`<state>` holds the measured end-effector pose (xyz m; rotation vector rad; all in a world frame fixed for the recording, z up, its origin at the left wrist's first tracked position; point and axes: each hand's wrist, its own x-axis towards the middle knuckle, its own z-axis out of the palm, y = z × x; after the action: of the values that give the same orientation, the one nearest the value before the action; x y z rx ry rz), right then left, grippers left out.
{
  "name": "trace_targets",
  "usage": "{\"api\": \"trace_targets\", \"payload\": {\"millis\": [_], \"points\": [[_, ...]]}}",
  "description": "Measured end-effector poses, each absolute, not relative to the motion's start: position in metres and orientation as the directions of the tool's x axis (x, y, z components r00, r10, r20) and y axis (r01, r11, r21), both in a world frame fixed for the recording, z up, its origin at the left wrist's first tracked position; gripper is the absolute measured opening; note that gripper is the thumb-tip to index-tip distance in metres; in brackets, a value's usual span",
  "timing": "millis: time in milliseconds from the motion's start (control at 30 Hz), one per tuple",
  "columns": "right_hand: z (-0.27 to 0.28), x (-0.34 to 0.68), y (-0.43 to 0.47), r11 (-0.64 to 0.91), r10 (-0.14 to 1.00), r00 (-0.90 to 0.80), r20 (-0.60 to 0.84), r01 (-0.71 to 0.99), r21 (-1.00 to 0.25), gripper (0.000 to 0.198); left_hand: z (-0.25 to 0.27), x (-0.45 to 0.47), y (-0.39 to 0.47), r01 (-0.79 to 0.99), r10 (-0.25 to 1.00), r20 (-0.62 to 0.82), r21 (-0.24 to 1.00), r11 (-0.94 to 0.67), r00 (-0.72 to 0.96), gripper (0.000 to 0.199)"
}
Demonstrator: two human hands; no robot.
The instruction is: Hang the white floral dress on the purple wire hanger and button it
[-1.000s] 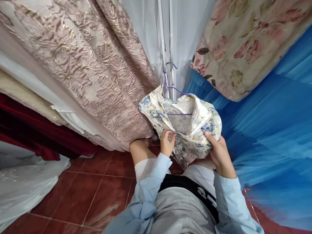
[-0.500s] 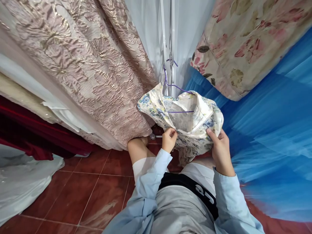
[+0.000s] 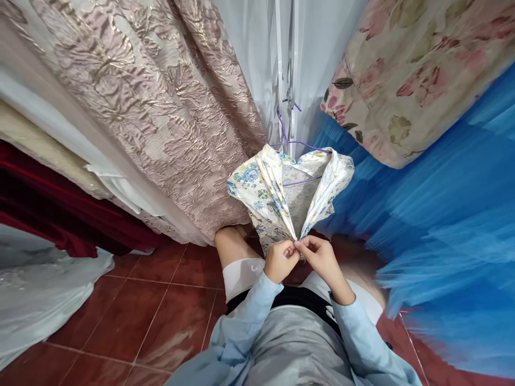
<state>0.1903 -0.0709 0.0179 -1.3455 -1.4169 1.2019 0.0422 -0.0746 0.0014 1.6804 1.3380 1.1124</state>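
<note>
A white shirt with blue and yellow flowers point(image 3: 257, 195) hangs on a purple wire hanger point(image 3: 298, 141) hooked to a white metal stand point(image 3: 287, 64). My left hand point(image 3: 281, 260) pinches the edge of its front opening at the bottom of the V-shaped neck. Right beside it, my right hand point(image 3: 319, 257) pinches the other front edge, with thumb and finger meeting the left fingertips. Both front edges come together there. Whether a button lies between the fingers is hidden. The lower part of the shirt falls behind my hands.
Pink brocade fabric point(image 3: 169, 123) hangs to the left, with dark red cloth point(image 3: 48, 209) and white shiny fabric point(image 3: 36, 300) beyond. On the right hang a blue tulle skirt point(image 3: 454, 230) and floral cloth point(image 3: 410, 80). The floor is red tile point(image 3: 120, 316).
My right hand has let go of the shirt's right side and moved left and down to meet my left hand. The front edges are now drawn together into a V.
</note>
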Motion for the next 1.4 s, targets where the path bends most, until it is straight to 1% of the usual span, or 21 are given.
{"api": "trace_targets", "payload": {"millis": [67,133,267,300,367,433,467,500,600,700,800,900,1033,1133,1233,1300,1367,1400], "points": [[0.019,0.186,-0.069,-0.038,0.998,-0.030,-0.049,0.301,-0.953,0.040,0.004,0.041,-0.075,0.409,0.962,0.253,0.871,-0.274,0.104,0.032],[0.022,0.188,-0.069,-0.049,0.999,-0.006,-0.054,0.353,-0.934,0.041,0.004,0.041,-0.077,0.410,0.958,0.263,0.866,-0.286,0.113,0.028],[0.026,0.194,-0.071,-0.020,0.997,-0.056,-0.047,0.407,-0.913,0.043,0.004,0.040,-0.079,0.383,0.959,0.245,0.880,-0.280,0.139,0.024],[0.026,0.196,-0.072,-0.014,0.996,-0.071,-0.047,0.418,-0.908,0.043,0.003,0.039,-0.078,0.373,0.954,0.254,0.879,-0.297,0.161,0.020],[0.025,0.198,-0.071,-0.009,0.994,-0.094,-0.053,0.420,-0.908,0.041,0.001,0.035,-0.077,0.363,0.934,0.290,0.864,-0.349,0.209,0.006],[0.022,0.199,-0.071,-0.004,0.992,-0.115,-0.052,0.385,-0.923,0.038,-0.002,0.032,-0.074,0.377,0.920,0.327,0.841,-0.388,0.217,0.022],[0.020,0.199,-0.071,-0.002,0.991,-0.123,-0.049,0.360,-0.933,0.037,-0.005,0.031,-0.072,0.393,0.919,0.341,0.831,-0.394,0.200,0.027],[0.019,0.199,-0.072,-0.005,0.990,-0.131,-0.050,0.328,-0.945,0.036,-0.007,0.031,-0.071,0.409,0.920,0.351,0.824,-0.393,0.177,0.025],[0.019,0.196,-0.076,-0.079,0.973,-0.199,-0.120,0.204,-0.976,0.034,-0.014,0.036,-0.069,0.451,0.924,0.361,0.809,-0.377,0.124,0.005],[0.023,0.195,-0.080,-0.197,0.941,-0.261,-0.217,0.102,-0.975,0.036,-0.019,0.042,-0.071,0.478,0.924,0.368,0.797,-0.370,0.101,0.008],[0.031,0.195,-0.073,-0.268,0.939,-0.226,-0.261,-0.001,-0.963,0.041,-0.019,0.042,-0.073,0.470,0.920,0.379,0.797,-0.380,0.101,0.009],[0.048,0.192,-0.043,-0.238,0.962,-0.166,-0.218,-0.115,-0.964,0.041,-0.018,0.038,-0.072,0.473,0.923,0.362,0.796,-0.379,0.130,0.008],[0.089,0.177,0.025,-0.085,0.995,-0.072,-0.071,-0.210,-0.974,0.034,-0.021,0.030,-0.065,0.522,0.935,0.326,0.778,-0.349,0.140,0.009],[0.125,0.163,0.074,0.017,0.999,-0.037,0.025,-0.219,-0.976,0.027,-0.030,0.027,-0.063,0.553,0.939,0.305,0.760,-0.341,0.159,0.010],[0.154,0.156,0.100,0.027,1.000,-0.005,0.029,-0.236,-0.971,0.021,-0.039,0.022,-0.060,0.582,0.937,0.283,0.734,-0.349,0.206,0.008],[0.164,0.155,0.103,0.017,0.999,-0.035,0.024,-0.202,-0.979,0.019,-0.037,0.015,-0.052,0.576,0.928,0.284,0.728,-0.372,0.240,0.007],[0.169,0.158,0.098,0.024,0.995,-0.089,0.037,-0.149,-0.989,0.021,-0.022,0.006,-0.037,0.528,0.911,0.341,0.742,-0.413,0.233,0.006],[0.169,0.159,0.093,0.035,0.993,-0.111,0.049,-0.126,-0.991,0.022,-0.008,0.002,-0.027,0.497,0.897,0.393,0.748,-0.439,0.201,0.006]]}}
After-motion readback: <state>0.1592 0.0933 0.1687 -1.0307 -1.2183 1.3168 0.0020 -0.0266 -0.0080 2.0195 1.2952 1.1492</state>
